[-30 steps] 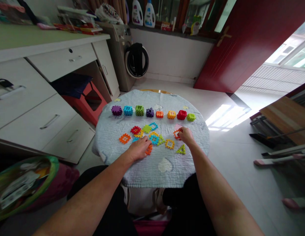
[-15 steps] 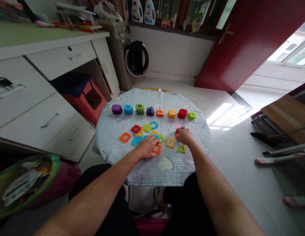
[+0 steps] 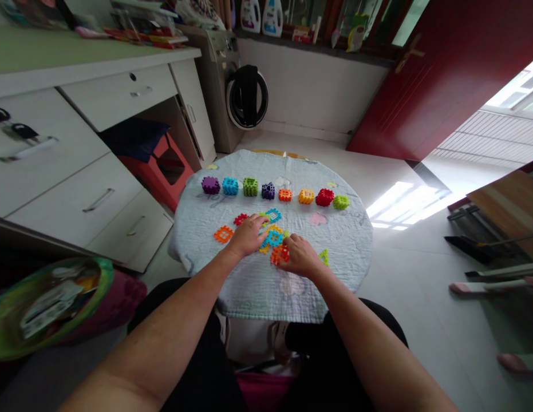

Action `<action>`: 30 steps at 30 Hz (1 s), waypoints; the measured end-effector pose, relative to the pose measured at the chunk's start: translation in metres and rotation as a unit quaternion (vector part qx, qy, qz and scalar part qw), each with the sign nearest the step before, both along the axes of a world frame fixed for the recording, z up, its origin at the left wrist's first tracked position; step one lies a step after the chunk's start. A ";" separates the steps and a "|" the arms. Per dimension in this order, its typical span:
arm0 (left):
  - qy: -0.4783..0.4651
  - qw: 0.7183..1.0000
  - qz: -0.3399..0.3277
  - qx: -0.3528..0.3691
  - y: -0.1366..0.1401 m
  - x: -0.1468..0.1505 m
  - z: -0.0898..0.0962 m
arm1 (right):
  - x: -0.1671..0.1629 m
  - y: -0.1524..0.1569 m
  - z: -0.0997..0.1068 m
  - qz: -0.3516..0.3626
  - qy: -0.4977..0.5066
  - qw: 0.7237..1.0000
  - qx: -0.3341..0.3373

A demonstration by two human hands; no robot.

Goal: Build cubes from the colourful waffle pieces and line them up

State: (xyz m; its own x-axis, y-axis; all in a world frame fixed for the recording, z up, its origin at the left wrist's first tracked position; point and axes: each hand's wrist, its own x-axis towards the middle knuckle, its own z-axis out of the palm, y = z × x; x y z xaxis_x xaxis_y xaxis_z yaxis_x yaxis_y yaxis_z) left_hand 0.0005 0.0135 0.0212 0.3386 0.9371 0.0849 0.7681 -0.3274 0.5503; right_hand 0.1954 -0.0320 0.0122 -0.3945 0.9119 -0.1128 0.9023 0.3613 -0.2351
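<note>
My left hand (image 3: 248, 234) is over the left part of a group of notched plastic building pieces, thumb and fingers apart. Its fingertips reach a light green piece (image 3: 263, 218), close to a red piece (image 3: 240, 219) and a blue window piece (image 3: 273, 215). Below its thumb lies another blue piece (image 3: 273, 238), with yellow partly showing around it. My right hand (image 3: 301, 255) is closed at the edge of an orange piece (image 3: 280, 256), which appears to overlap a second orange one. A green triangle piece (image 3: 324, 257) shows beside that hand. Separate on the left lies an orange square piece (image 3: 223, 234).
Along the far side of the cloth-covered round table (image 3: 253, 297) stands a row of assembled blocks, including a purple block (image 3: 210, 185) and a red block (image 3: 324, 197). A red stool (image 3: 176, 177) and a bin (image 3: 107, 303) stand to the left.
My right hand has moved left with an orange piece, to the other orange piece. My left hand has shifted up and left, off the front orange piece, toward the light green one.
</note>
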 end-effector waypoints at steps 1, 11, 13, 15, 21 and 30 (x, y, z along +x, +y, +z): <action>0.000 1.000 0.001 0.000 0.000 -0.001 0.000 | -0.003 -0.002 -0.001 0.001 -0.011 1.000 -0.005; 0.017 1.000 -0.015 -0.020 -0.002 -0.001 -0.003 | -0.008 -0.005 -0.013 0.004 -0.017 1.000 -0.014; 0.021 0.999 -0.027 -0.022 -0.003 0.000 -0.004 | -0.010 -0.006 -0.015 0.002 -0.015 1.000 -0.006; 0.027 0.998 -0.042 -0.029 -0.006 0.002 -0.006 | -0.013 -0.007 -0.016 0.004 -0.019 1.000 0.002; -0.007 0.993 -0.104 -0.059 -0.013 0.011 -0.010 | -0.006 -0.002 -0.006 -0.008 -0.002 1.000 0.020; -0.416 0.813 0.054 -0.403 -0.018 0.031 -0.006 | 0.002 0.009 0.010 0.018 0.166 0.984 0.065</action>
